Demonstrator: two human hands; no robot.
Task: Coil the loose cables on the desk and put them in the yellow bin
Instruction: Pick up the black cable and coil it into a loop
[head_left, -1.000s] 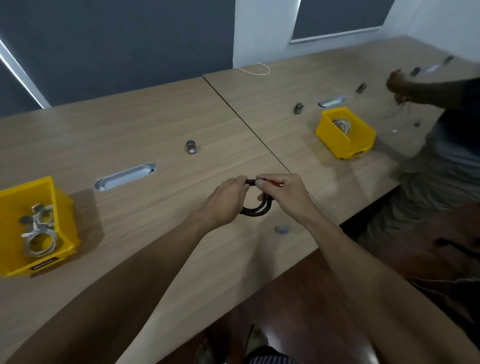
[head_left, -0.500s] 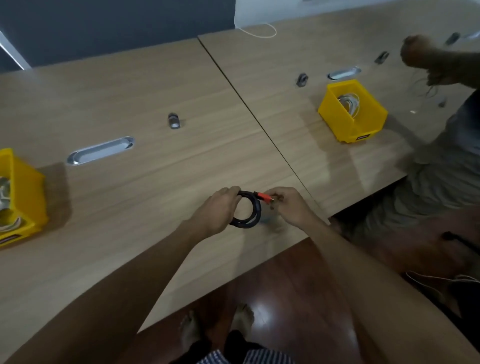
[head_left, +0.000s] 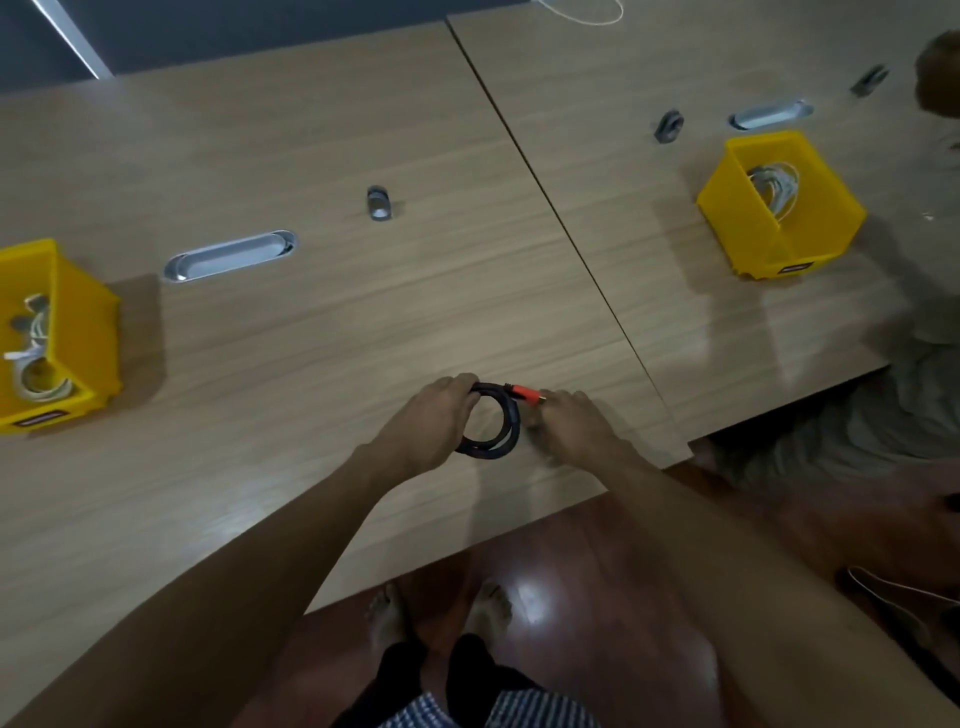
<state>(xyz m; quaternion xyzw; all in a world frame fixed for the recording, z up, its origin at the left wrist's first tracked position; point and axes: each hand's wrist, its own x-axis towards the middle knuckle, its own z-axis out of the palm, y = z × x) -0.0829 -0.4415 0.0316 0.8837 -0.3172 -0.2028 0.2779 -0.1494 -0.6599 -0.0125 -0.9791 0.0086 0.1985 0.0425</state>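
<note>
I see the left hand (head_left: 434, 426) with its grip curled round the left side of a black cable (head_left: 496, 423), wound into a small coil of about 2 turns and held just above the tabletop (head_left: 311, 338) near its front edge. The right hand (head_left: 569, 423) sits just right of the coil, its fingertips pinching the cable's red connector (head_left: 522, 393) at the coil's upper right; the grip is closed on that plug.

Far to the left of both grips stands a yellow bin (head_left: 78, 332) holding pale coiled cables (head_left: 34, 358). Beyond the grips and to the left lie a silver oval grommet (head_left: 228, 255) and a small grey clip (head_left: 378, 202). Well to the right of the grips, past the seam between 2 desk panels, a second yellow bin (head_left: 753, 223) holds a white cable coil (head_left: 776, 187), with a second clip (head_left: 669, 126) and a second grommet (head_left: 771, 114) behind it. Another person's hand (head_left: 937, 70) shows at the right edge.
</note>
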